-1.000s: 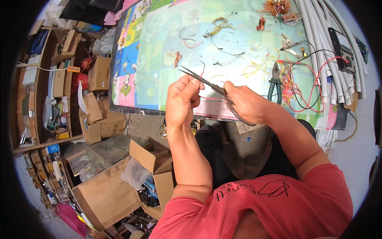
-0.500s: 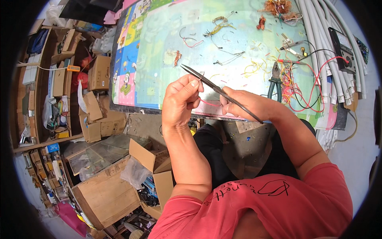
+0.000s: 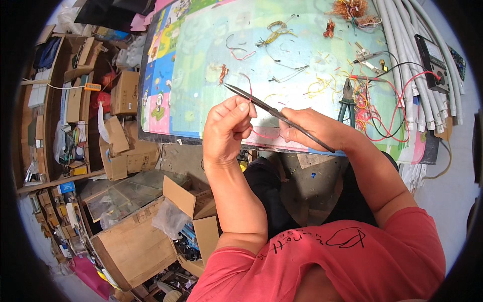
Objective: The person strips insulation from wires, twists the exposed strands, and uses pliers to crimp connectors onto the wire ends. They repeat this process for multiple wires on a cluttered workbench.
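Between the finger and thumb of my left hand (image 3: 227,126) is a thin wire. Its bare-looking dark end sticks up past the tool, and its pink-red length (image 3: 262,135) loops down toward my right hand. My right hand (image 3: 309,126) is closed around a long, dark, pointed tool (image 3: 259,103); whether it is scissors or tweezers I cannot make out. The tool slants from upper left to lower right, its tip beyond my left fingers, and it crosses the wire just above them. Both hands are over the table's near edge.
Cut wires (image 3: 282,35) and yellow insulation scraps (image 3: 322,85) lie about the table (image 3: 201,45). Green-handled pliers (image 3: 347,103), tangled red leads (image 3: 387,121), a multimeter (image 3: 432,63) and white pipes (image 3: 397,30) are on the right. Shelves (image 3: 55,100) and cardboard boxes (image 3: 126,93) stand at left.
The tool has shifted slightly left and down. More of the wire's dark end now stands above my left fingers, and the pink loop hangs a bit lower.
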Demonstrator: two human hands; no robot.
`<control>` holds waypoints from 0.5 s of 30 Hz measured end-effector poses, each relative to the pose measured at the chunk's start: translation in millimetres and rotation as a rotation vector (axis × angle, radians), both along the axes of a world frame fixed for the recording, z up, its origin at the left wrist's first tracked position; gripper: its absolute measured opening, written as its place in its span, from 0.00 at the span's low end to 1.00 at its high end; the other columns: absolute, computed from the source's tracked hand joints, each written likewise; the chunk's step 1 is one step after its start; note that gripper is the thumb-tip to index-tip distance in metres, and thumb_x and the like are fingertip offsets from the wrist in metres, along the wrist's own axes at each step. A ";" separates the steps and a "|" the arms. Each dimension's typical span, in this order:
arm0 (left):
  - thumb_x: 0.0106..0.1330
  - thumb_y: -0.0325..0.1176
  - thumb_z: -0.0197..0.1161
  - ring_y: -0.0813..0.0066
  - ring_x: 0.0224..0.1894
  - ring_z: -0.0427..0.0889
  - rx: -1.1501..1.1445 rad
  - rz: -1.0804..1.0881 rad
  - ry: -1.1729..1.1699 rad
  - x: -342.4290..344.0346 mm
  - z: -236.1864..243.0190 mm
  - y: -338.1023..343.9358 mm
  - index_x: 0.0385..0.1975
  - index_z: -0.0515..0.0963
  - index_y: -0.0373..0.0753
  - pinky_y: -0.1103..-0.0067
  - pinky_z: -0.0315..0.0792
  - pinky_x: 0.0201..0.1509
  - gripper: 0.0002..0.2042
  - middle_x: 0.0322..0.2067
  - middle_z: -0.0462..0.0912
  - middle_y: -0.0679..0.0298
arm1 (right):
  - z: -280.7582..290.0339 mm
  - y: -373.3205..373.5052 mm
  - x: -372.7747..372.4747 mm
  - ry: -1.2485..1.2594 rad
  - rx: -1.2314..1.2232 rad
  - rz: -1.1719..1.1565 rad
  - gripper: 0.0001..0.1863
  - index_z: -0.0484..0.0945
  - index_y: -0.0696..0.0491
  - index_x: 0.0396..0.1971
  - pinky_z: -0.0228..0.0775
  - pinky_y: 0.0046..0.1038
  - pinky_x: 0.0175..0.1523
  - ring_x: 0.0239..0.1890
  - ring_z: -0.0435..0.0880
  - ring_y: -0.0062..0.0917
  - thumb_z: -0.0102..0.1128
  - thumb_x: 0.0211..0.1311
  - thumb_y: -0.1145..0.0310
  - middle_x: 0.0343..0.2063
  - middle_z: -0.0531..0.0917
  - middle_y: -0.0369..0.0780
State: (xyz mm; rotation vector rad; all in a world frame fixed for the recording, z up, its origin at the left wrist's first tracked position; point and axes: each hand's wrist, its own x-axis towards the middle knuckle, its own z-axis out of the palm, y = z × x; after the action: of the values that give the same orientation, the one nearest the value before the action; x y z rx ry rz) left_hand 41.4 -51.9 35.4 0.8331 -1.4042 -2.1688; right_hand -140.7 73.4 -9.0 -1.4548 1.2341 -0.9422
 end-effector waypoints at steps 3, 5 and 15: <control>0.65 0.33 0.61 0.89 0.16 0.53 0.002 -0.015 -0.026 0.5 -1.8 -2.3 0.29 0.74 0.32 0.87 0.49 0.18 0.09 0.16 0.62 0.75 | -4.3 -0.1 -3.0 0.041 -0.025 -0.020 0.15 0.66 0.61 0.33 0.66 0.42 0.34 0.27 0.76 0.49 0.51 0.67 0.62 0.20 0.76 0.50; 0.66 0.32 0.60 0.88 0.17 0.58 -0.051 0.004 -0.101 0.5 -2.1 -3.0 0.29 0.74 0.32 0.87 0.52 0.17 0.09 0.18 0.68 0.72 | -2.7 -1.0 -3.2 0.119 -0.017 -0.054 0.15 0.66 0.61 0.33 0.66 0.43 0.34 0.28 0.77 0.50 0.51 0.66 0.62 0.21 0.77 0.51; 0.67 0.29 0.59 0.88 0.23 0.61 -0.455 0.176 -0.357 -25.1 -5.9 19.8 0.26 0.76 0.33 0.85 0.54 0.23 0.08 0.21 0.70 0.75 | -9.0 -4.0 3.7 0.295 0.036 -0.220 0.16 0.66 0.62 0.33 0.67 0.42 0.34 0.29 0.77 0.51 0.54 0.64 0.62 0.23 0.79 0.52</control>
State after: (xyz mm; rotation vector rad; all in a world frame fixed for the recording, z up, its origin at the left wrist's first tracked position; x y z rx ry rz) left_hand 16.3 -32.1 29.6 1.1446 -1.8229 -1.5293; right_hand -137.0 69.4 -17.9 -1.4878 1.6457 -0.8641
